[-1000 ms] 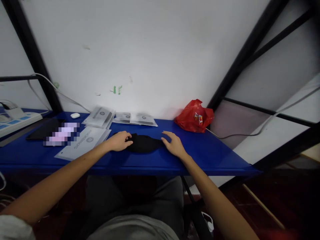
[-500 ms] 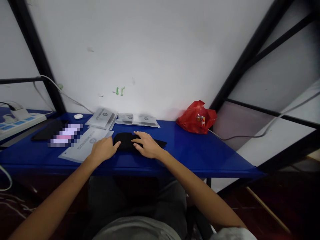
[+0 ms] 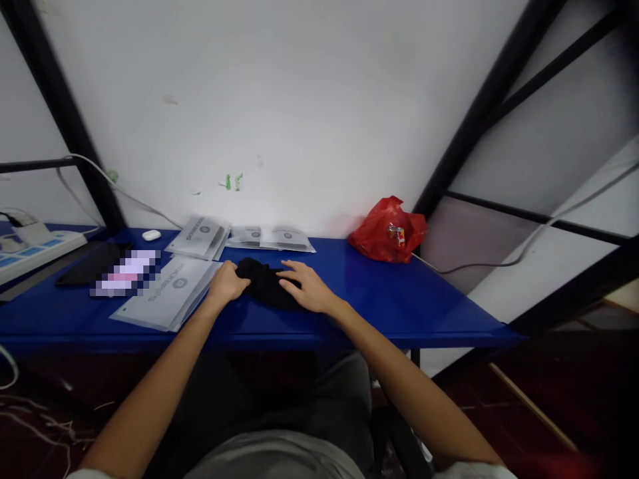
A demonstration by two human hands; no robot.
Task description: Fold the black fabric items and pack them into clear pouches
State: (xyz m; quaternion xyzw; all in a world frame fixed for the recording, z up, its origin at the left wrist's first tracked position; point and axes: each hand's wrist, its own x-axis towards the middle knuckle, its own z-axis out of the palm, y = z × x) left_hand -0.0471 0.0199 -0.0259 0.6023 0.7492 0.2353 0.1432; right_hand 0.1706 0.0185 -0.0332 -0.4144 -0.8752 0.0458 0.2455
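Observation:
A bunched piece of soft black cloth (image 3: 269, 286) lies near the front of the blue desk; its exact kind cannot be made out. My left hand (image 3: 228, 283) is closed on the cloth's left end, thumb and fingers pinching it. Over the right part rests my right hand (image 3: 312, 290), fingers stretched out and apart, covering that end of the cloth. Beside my left hand is a frosted zip bag (image 3: 162, 293) with a printed logo, flat on the desk.
More frosted bags (image 3: 200, 238) lie along the wall. Farther left are a white earbud case (image 3: 151, 235), a lit phone (image 3: 127, 273), a black tablet-like slab (image 3: 82, 267) and a power strip (image 3: 44, 256). A red plastic bag (image 3: 382, 233) stands at the back right.
My left hand has moved right and taken hold of the cloth's left end, which is now bunched up instead of flat. My right hand has shifted slightly right. The view has shifted slightly.

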